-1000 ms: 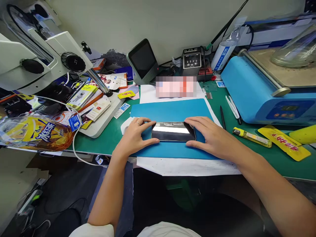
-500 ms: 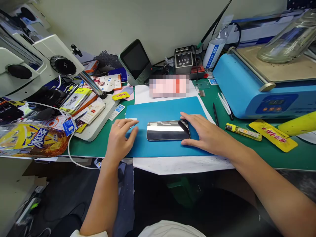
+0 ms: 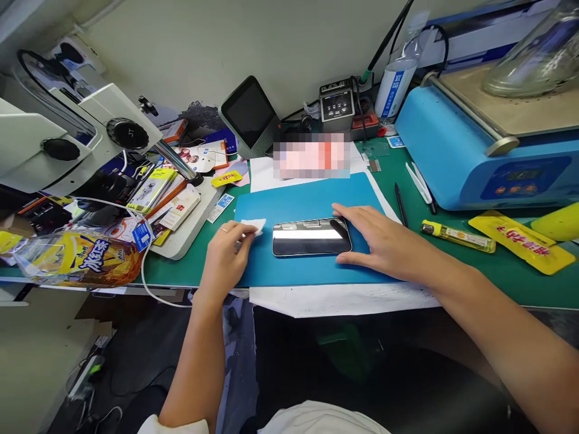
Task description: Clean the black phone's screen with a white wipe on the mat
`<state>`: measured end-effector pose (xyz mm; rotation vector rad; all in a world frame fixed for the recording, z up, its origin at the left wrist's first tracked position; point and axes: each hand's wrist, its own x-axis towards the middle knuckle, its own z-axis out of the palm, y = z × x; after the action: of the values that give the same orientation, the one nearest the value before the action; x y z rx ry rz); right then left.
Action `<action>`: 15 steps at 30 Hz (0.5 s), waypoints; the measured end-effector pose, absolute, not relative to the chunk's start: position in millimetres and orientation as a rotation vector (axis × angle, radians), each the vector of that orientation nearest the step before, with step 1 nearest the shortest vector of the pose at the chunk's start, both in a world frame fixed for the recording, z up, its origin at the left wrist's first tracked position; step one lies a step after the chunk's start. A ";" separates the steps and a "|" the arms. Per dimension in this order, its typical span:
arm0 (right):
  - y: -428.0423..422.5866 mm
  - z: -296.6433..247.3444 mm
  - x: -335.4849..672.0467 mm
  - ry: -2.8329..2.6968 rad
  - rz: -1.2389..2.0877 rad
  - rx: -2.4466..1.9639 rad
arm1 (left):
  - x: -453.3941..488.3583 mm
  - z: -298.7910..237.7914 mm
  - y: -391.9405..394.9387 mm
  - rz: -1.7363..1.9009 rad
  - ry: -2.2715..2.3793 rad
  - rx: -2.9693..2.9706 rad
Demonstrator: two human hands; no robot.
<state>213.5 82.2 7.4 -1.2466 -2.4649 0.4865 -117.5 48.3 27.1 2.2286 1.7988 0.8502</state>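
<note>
A smartphone [image 3: 312,239] with a dark, glossy screen lies flat on a blue mat [image 3: 289,272], its long side running left to right. My right hand [image 3: 368,241] spans the phone's right end, thumb at the near edge and fingers at the far edge. To the left of the phone, my left hand [image 3: 228,250] pinches a small white wipe [image 3: 256,225] between thumb and fingers, above the mat and apart from the phone.
Left are a microscope [image 3: 108,123], boxes and a tea bottle [image 3: 81,258]. A display [image 3: 251,114] and soldering station [image 3: 336,108] stand behind. Right lie a black pen [image 3: 400,205], a yellow tube [image 3: 459,235] and a yellow packet [image 3: 522,241], before a blue machine [image 3: 452,150].
My left hand has closed on the white wipe and lifted it slightly off the mat. My right hand stays at the phone's right end. The view has shifted a little.
</note>
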 end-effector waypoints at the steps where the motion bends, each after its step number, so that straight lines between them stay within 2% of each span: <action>1: 82.1 7.3 213.4 -2.466 0.487 -1.245 | -110.7 26.8 46.3 0.839 1.728 2.269; 15: 83.8 4.2 213.0 -2.472 0.458 -1.191 | -55.9 26.2 45.6 0.678 1.585 2.536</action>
<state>213.0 83.8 4.2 -1.1912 -2.4719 0.4584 -55.9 45.6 26.2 2.5359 1.5853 0.6777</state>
